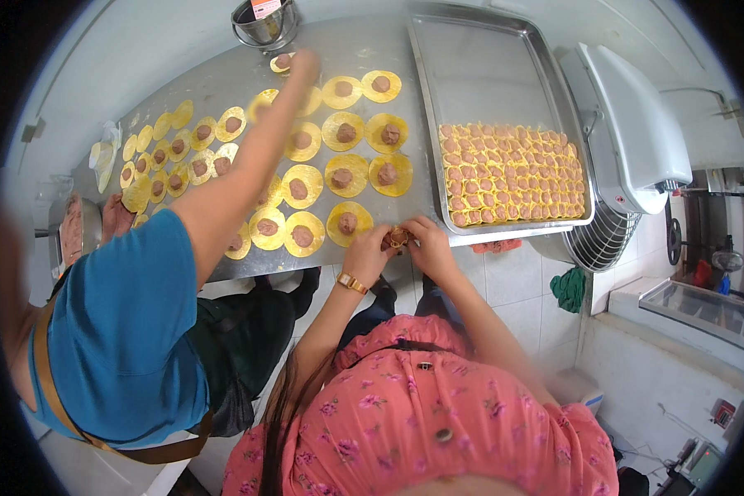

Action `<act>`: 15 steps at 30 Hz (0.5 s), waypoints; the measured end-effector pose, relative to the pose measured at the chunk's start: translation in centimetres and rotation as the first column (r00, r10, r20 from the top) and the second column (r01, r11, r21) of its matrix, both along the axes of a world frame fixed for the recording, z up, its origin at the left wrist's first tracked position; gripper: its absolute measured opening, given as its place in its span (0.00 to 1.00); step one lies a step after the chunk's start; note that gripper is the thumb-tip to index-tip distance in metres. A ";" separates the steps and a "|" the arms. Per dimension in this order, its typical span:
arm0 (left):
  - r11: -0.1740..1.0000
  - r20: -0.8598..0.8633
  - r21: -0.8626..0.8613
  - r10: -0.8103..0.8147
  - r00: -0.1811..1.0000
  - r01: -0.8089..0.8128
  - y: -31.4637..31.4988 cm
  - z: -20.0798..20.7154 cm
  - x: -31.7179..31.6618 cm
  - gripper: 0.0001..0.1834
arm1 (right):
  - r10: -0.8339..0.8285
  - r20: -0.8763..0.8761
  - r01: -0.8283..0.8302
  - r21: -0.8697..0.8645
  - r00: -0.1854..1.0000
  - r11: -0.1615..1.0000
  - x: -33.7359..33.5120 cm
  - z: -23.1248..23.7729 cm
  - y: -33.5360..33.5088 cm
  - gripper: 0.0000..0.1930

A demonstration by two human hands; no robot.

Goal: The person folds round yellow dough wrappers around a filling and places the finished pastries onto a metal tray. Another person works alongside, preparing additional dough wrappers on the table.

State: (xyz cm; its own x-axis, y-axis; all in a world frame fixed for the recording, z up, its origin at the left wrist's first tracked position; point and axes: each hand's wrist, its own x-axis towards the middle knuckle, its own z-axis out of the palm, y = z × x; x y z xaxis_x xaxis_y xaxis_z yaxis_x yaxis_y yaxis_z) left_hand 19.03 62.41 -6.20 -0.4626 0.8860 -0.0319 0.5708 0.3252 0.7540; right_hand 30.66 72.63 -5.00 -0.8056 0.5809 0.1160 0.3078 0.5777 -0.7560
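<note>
At the table's near edge, my left hand [367, 255] and my right hand [429, 241] pinch a small open-topped dumpling [398, 237] between their fingers. Its yellow wrapper is gathered around brownish-pink filling. Just left of my hands lies a flat round yellow wrapper [332, 223] with a ball of meat filling [347, 223] on it. Many similar wrappers topped with filling spread in rows across the steel table [422, 169]. To the right of my hands, a large metal tray [475, 78] holds tight rows of finished dumplings [512, 174] in its near half.
On my left, a co-worker in a blue top [120, 331] stretches an arm [252, 178] across the wrappers to a far one [279, 69]. A steel pail [266, 31] stands at the back. Beyond the tray is a white machine [636, 132] with a wire guard [608, 244].
</note>
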 end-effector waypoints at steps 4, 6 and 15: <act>0.998 -0.007 -0.054 0.011 1.000 -0.011 0.7 0.5 0.1 0.14 | -0.011 -0.040 0.009 -0.030 0.999 0.999 0.0 -0.3 0.6 0.15; 0.997 -0.051 -0.070 0.020 0.999 -0.023 0.8 1.1 0.4 0.14 | -0.009 -0.043 0.008 -0.015 0.999 1.000 0.0 -0.2 0.6 0.16; 0.992 0.195 0.120 0.007 0.981 -0.030 -0.9 -1.9 0.5 0.18 | -0.041 0.042 0.042 -0.045 0.998 0.998 0.9 0.6 -0.2 0.19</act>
State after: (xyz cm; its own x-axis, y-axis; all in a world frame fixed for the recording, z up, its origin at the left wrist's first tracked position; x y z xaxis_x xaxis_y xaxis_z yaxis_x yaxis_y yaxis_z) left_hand 19.57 61.51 -8.07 -0.4746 0.8801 -0.0153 0.4046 0.2335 0.8842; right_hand 31.51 72.41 -4.44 -0.7843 0.6179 0.0558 0.3622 0.5291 -0.7674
